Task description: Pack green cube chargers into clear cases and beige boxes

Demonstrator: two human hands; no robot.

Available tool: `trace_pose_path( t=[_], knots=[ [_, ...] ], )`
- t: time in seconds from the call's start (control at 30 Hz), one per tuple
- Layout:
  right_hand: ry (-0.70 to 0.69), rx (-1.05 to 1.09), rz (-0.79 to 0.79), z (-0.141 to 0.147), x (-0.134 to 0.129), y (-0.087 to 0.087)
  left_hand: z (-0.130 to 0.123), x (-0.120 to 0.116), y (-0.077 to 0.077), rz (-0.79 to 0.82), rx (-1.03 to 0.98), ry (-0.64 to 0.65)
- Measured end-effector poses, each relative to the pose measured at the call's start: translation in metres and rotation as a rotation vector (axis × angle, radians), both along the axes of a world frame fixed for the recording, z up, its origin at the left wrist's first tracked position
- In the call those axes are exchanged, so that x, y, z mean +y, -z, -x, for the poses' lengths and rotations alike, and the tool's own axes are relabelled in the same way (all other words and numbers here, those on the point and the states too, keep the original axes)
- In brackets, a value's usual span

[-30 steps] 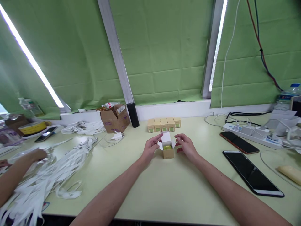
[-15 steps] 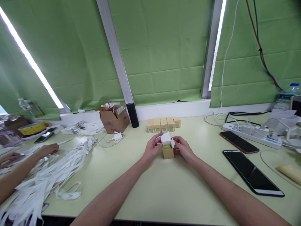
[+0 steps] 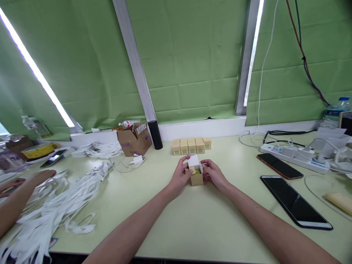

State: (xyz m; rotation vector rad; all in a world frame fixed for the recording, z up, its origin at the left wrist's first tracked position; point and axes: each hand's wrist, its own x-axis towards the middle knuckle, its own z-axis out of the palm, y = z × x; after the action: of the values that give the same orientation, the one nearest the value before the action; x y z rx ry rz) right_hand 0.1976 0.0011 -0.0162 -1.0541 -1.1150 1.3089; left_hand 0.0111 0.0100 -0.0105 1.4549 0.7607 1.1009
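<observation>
A small kraft-coloured box (image 3: 197, 180) stands on the table with its white-lined lid raised and something yellow-green inside. My left hand (image 3: 180, 176) grips its left side, the thumb over a flap at the opening. On the right side, my right hand (image 3: 214, 175) has its fingers closed against the box wall and the right flap. Behind the hands is a row of several similar closed boxes (image 3: 191, 146) with green-edged labels.
White straps (image 3: 63, 198) lie left, near another person's hands (image 3: 41, 178). A brown carton (image 3: 134, 141) and black cylinder (image 3: 155, 135) stand at the back. Two phones (image 3: 295, 200) and a power strip (image 3: 294, 157) are right.
My left thumb has moved right and down, over the box opening, and the left flap now folds inward. The other person's hand has moved left.
</observation>
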Motion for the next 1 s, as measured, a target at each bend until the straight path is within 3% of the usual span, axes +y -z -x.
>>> trace_pose_path(
  t=[1.0],
  knots=[
    [-0.021,-0.183,-0.067,0.0046,-0.0024,0.0009,-0.0001,-0.0033,0.0004,-0.050,0.032,-0.003]
  ],
)
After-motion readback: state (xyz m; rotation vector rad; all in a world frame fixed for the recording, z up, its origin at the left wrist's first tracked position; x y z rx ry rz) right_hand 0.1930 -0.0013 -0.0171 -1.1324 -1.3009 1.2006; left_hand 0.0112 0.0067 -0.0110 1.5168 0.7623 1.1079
